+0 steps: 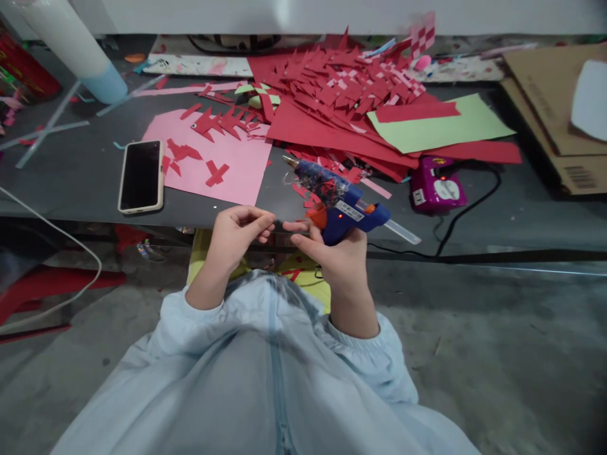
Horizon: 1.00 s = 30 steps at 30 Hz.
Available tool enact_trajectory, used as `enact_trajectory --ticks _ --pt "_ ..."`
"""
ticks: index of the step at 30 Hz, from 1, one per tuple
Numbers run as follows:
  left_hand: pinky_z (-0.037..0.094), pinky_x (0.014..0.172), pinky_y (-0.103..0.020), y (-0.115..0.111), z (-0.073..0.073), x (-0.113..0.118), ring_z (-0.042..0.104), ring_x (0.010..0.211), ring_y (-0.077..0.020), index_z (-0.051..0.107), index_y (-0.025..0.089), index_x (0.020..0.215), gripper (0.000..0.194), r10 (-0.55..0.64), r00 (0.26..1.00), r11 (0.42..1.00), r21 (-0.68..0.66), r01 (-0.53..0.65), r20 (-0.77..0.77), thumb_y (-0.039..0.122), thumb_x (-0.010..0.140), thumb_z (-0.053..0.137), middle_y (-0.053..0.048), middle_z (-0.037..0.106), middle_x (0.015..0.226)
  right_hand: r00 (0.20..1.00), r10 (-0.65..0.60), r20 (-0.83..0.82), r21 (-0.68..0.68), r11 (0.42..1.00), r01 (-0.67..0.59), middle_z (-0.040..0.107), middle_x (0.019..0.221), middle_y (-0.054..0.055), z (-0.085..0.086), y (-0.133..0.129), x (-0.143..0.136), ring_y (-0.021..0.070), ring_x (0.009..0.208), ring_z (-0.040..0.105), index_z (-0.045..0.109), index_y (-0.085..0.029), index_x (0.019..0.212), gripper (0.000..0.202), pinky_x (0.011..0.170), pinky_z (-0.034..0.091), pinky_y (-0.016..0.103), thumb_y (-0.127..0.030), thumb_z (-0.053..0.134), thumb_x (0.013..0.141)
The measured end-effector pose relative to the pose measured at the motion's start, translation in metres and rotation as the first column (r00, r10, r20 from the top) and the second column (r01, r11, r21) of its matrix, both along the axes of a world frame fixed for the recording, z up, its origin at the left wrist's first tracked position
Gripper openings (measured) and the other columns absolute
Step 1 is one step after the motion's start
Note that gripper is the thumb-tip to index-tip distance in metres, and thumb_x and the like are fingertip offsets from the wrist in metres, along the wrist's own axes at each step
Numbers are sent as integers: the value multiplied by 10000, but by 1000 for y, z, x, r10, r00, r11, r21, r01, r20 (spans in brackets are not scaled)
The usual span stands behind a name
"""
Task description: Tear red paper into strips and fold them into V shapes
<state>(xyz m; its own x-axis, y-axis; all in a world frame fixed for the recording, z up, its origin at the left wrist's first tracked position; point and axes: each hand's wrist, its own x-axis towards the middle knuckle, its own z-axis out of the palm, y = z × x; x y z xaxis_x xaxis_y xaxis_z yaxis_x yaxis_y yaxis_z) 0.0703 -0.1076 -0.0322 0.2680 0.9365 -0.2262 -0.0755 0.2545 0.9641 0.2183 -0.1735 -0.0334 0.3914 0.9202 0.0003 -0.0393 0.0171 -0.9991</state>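
A blue hot glue gun [348, 205] with an orange trigger and a clear glue stick at its back is gripped in my right hand [339, 253]. Its metal nozzle points up and left over the table, and a small red light glows on its side. My left hand [241, 234] is closed in a pinch at the table's front edge; what it pinches, if anything, is too small to make out. Beyond the hands, red paper cut-outs [217, 174] rest on a pink sheet [241, 164], among them a spiky strip [222, 123] with a googly eye.
A phone [141, 177] lies left of the pink sheet. Piled red paper pieces [346, 82] fill the back, beside a light green sheet [441, 123]. At right are a purple power box [437, 186] with a black cable and cardboard [559, 114]. A white-and-blue cylinder [76, 50] stands back left.
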Motion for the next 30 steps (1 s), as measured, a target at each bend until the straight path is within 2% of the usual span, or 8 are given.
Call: enact_trajectory --ticks 6,11,16,19,22,25,27,30 --pt "513 569 -205 -7 4 4 606 563 -85 777 156 771 226 -74 997 997 31 74 23 314 623 844 -28 745 697 998 -46 -39 36 998 48 504 522 -51 0 2 1 232 735 736 402 -243 483 364 820 594 392 -215 748 594" --pt "515 589 -214 -12 8 12 599 562 -82 799 165 832 185 -181 980 975 115 190 -84 290 696 789 -70 793 868 988 -153 6 -41 987 153 647 643 7 -5 2 0 208 698 708 443 -236 497 323 732 602 357 -229 759 564" --pt "458 515 -228 -10 6 18 585 504 -112 774 163 774 171 -212 922 948 159 274 -323 325 736 732 -22 730 649 994 -91 -51 37 995 93 713 675 22 3 -3 10 213 723 734 424 -238 516 346 761 607 367 -258 742 652" --pt "420 548 -243 -11 8 20 597 540 -127 754 193 741 153 -215 775 878 230 420 -594 324 790 692 -6 717 647 975 -222 8 23 975 222 702 647 23 7 -15 30 215 672 726 428 -242 525 359 721 602 366 -278 757 664" --pt "348 578 -272 -13 11 22 623 626 -167 689 187 631 267 -142 478 730 234 642 -867 379 817 700 -30 713 667 889 -422 177 5 904 428 595 528 -21 10 -35 61 187 519 640 504 -239 570 303 586 561 351 -320 787 643" --pt "284 565 -303 -17 12 28 651 670 -220 716 190 713 355 -153 170 587 49 808 -974 419 927 549 -72 731 734 753 -567 335 27 804 593 630 625 5 11 -59 93 178 511 589 626 -213 784 233 549 515 363 -361 767 672" --pt "302 585 -307 -20 13 36 677 734 -234 751 228 969 287 -173 84 528 -20 849 -981 319 960 479 -74 757 861 638 -645 420 51 719 693 626 642 20 11 -73 113 180 491 557 647 -194 897 315 546 490 377 -405 744 685" --pt "363 653 -306 -25 16 49 679 847 -228 665 261 1224 364 -168 98 457 10 890 -981 177 924 477 -65 736 1014 546 -636 545 88 691 718 632 749 72 5 -91 147 203 580 587 596 -168 1026 376 624 490 395 -438 657 771"
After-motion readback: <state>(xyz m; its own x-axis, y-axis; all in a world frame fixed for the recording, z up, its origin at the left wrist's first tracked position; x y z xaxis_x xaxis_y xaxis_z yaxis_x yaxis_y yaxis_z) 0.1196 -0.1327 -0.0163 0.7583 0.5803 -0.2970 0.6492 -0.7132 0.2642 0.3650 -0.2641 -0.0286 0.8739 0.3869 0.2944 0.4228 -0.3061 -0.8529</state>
